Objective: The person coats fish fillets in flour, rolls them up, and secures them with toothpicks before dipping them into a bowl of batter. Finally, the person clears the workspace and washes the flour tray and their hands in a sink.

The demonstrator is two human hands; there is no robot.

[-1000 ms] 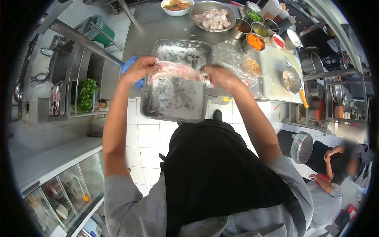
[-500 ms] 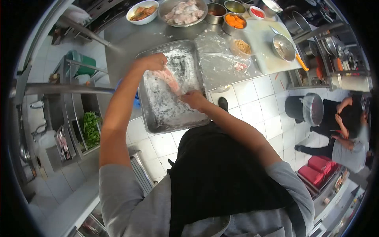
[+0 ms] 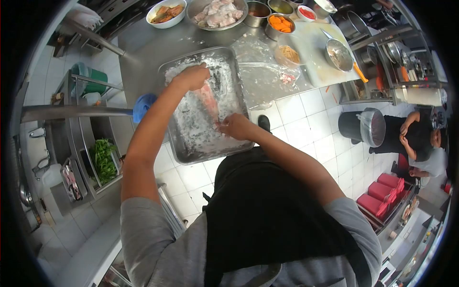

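My left hand [image 3: 192, 76] is down at the far end of the meat [image 3: 209, 101], fingers curled onto it, pinning that end into the flour so the coating takes. The strip runs lengthwise down the middle of the tray [image 3: 179, 143], lying flat on the white dusting. My right hand [image 3: 235, 126] has the near end, fingers closed on it, holding the piece stretched between the two.

The tray sits at the near edge of the worktop [image 3: 143, 48], its near corner hanging out over the floor tiles, so I get no slack toward me. Flour is bare on both sides of the strip, enough to drag it either way. Right of the tray lies plastic wrap [image 3: 267, 76], close against its wall. Bowls crowd the far edge, the meat bowl [image 3: 217, 12] among them, well clear of my hands.
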